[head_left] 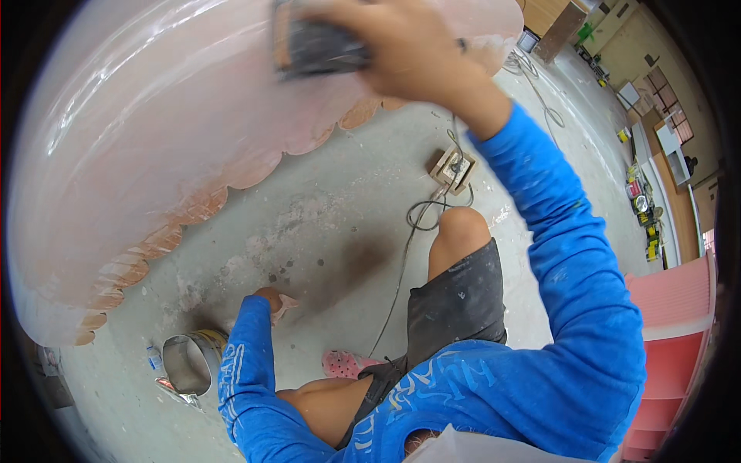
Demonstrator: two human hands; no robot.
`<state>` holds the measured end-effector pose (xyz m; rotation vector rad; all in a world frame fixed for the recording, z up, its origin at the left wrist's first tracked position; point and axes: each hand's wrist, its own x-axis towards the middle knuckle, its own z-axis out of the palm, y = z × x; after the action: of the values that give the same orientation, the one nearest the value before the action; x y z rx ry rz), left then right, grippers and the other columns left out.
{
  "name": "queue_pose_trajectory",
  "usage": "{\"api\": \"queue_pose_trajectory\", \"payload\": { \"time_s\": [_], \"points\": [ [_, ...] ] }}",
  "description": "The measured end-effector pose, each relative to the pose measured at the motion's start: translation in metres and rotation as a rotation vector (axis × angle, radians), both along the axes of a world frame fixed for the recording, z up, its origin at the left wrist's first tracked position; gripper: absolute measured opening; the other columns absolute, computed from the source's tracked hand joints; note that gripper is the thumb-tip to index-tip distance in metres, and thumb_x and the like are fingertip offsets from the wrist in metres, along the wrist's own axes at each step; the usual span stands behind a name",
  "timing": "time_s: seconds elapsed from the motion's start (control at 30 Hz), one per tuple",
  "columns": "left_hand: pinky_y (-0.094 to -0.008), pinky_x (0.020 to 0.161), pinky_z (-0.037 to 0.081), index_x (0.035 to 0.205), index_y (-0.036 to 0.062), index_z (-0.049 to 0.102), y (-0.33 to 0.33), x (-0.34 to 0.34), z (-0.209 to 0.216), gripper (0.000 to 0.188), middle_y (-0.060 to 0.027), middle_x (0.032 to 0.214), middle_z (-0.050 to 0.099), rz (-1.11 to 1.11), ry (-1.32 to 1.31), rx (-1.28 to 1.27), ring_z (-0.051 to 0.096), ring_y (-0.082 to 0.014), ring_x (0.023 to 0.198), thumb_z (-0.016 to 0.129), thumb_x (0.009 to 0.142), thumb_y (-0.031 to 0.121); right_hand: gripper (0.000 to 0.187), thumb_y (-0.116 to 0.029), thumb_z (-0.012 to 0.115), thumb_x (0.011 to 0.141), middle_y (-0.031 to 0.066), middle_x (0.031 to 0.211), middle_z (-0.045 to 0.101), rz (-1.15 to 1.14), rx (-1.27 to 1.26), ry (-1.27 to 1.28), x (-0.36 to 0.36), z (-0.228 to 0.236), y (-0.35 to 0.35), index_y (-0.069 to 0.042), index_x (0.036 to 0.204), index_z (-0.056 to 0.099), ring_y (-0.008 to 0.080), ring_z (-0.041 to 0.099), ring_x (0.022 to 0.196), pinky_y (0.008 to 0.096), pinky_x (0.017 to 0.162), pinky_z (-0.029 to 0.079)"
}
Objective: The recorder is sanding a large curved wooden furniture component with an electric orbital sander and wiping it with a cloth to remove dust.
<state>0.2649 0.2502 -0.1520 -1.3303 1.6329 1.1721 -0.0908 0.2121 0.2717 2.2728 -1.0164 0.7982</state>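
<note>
My right hand (405,50) is wrapped round a dark electric sander (320,48), blurred by motion. The sander lies against a large curved panel (177,108), coated in pale pink with a scalloped brown lower edge. A cord hangs down behind my right wrist. Low at the left, my left hand (268,295) is closed on a small pale crumpled piece (285,306), possibly cloth or paper; most of its fingers are hidden by the blue sleeve.
An open metal can (189,366) and a small plastic bottle (154,357) stand beside my left forearm. A wooden socket box (454,170) with a dark cord (401,278) sits on the dusty floor. A pink shelf unit (671,370) is at the right.
</note>
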Motion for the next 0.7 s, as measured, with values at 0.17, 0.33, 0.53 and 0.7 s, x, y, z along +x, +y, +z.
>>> {"api": "queue_pose_trajectory", "payload": {
  "time_s": [0.17, 0.33, 0.53, 0.7],
  "points": [
    [-0.0427, 0.068, 0.055, 0.094, 0.0033, 0.075, -0.02, -0.009, -0.029, 0.036, -0.0195, 0.08, 0.07, -0.555, 0.237, -0.335, 0.071, -0.0285, 0.074, 0.068, 0.088, 0.039, 0.031, -0.012, 0.068, 0.078, 0.0141, 0.097, 0.056, 0.12, -0.209, -0.196, 0.098, -0.033, 0.01, -0.025, 0.106, 0.064, 0.0317, 0.063, 0.075, 0.0414, 0.062, 0.054],
    [-0.0379, 0.066, 0.057, 0.11, 0.0034, 0.073, -0.019, -0.038, 0.037, 0.035, -0.0216, 0.099, 0.072, -0.148, -0.039, -0.174, 0.073, -0.0264, 0.084, 0.063, 0.089, 0.028, 0.021, -0.019, 0.062, 0.087, 0.0186, 0.102, 0.058, 0.094, -0.105, -0.153, 0.07, -0.031, 0.01, -0.027, 0.106, 0.067, 0.0391, 0.065, 0.086, 0.0464, 0.071, 0.054],
    [-0.0404, 0.077, 0.057, 0.099, 0.003, 0.077, 0.004, 0.0, -0.03, 0.034, -0.0173, 0.095, 0.074, -0.36, 0.034, -0.31, 0.073, -0.0288, 0.087, 0.069, 0.084, 0.033, 0.06, -0.005, 0.075, 0.074, 0.0195, 0.109, 0.053, -0.22, 0.139, -0.208, -0.066, 0.011, 0.01, -0.015, 0.131, 0.057, 0.0389, 0.061, 0.095, 0.0436, 0.082, 0.052],
    [-0.0401, 0.091, 0.054, 0.099, 0.0072, 0.079, 0.025, -0.018, -0.007, 0.038, -0.0185, 0.107, 0.073, -0.359, -0.065, -0.067, 0.071, -0.0313, 0.101, 0.072, 0.078, 0.038, 0.066, -0.011, 0.082, 0.071, 0.0207, 0.106, 0.055, -0.15, -0.053, -0.106, -0.121, -0.002, 0.001, -0.011, 0.131, 0.054, 0.0383, 0.058, 0.096, 0.0425, 0.084, 0.05]
  ]
}}
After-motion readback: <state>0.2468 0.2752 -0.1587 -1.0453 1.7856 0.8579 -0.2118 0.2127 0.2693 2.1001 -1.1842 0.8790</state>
